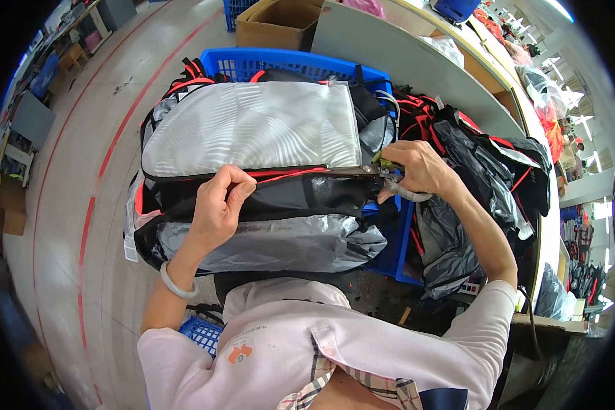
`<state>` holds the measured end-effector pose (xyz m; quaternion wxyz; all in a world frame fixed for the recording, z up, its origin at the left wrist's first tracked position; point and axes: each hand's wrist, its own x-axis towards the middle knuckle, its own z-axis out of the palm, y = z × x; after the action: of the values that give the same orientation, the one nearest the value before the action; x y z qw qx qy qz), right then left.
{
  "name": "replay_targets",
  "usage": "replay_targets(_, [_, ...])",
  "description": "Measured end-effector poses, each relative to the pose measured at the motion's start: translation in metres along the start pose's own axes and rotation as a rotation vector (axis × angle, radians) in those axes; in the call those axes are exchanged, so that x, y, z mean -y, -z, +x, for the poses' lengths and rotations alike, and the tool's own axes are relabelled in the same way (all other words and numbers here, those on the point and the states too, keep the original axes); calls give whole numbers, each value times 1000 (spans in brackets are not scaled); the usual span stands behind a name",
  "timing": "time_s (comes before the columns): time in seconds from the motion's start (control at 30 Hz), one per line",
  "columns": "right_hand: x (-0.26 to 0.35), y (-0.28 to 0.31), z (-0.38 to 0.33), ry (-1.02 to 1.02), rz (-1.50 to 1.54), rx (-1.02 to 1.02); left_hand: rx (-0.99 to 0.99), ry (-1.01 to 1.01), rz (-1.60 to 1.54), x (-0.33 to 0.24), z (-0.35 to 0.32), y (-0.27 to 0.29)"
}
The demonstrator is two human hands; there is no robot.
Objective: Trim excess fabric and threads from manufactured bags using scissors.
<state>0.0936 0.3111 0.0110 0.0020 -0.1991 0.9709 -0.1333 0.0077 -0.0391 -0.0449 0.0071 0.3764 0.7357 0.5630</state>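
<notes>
A black bag (266, 198) with a pale, wave-patterned panel (253, 130) and a shiny grey section (273, 242) lies across a blue plastic crate (266, 60) in front of me. My left hand (217, 208) is closed in a pinch on the red trim (290, 175) along the panel's near edge. My right hand (420, 167) grips scissors (354, 171) by their wrapped handles. The blades point left and lie along the trim. Whether they are parted I cannot tell.
More black, grey and red bags (451, 191) are heaped on the right, beside a long workbench (417, 75). A cardboard box (277, 27) stands beyond the crate. Another blue basket (202, 333) sits low by my left side. Red lines (89, 212) mark the floor at left.
</notes>
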Motion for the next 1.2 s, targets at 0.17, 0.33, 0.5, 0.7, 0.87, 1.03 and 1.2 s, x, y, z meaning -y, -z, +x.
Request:
replay_targets(0.17, [-5, -19, -4, 4, 247, -67, -6, 3, 0, 2, 1, 0])
replay_targets(0.33, [-3, -22, -2, -86, 268, -214, -12, 52, -23, 2, 1, -4])
replay_targets(0.5, [0, -13, 19, -112, 171, -248, 99, 106, 84, 4, -1, 11])
replay_targets(0.7, [19, -35, 60, 64, 199, -166, 13, 73, 326, 2, -18, 14])
replay_targets(0.87, [44, -42, 89, 10, 387, -42, -46, 66, 331, 0, -32, 10])
replay_targets(1.03, [82, -64, 126, 7, 633, 132, -51, 50, 358, -1, -38, 13])
replay_targets(1.2, [99, -64, 122, -48, 666, 54, 12, 197, 92, 8, -23, 8])
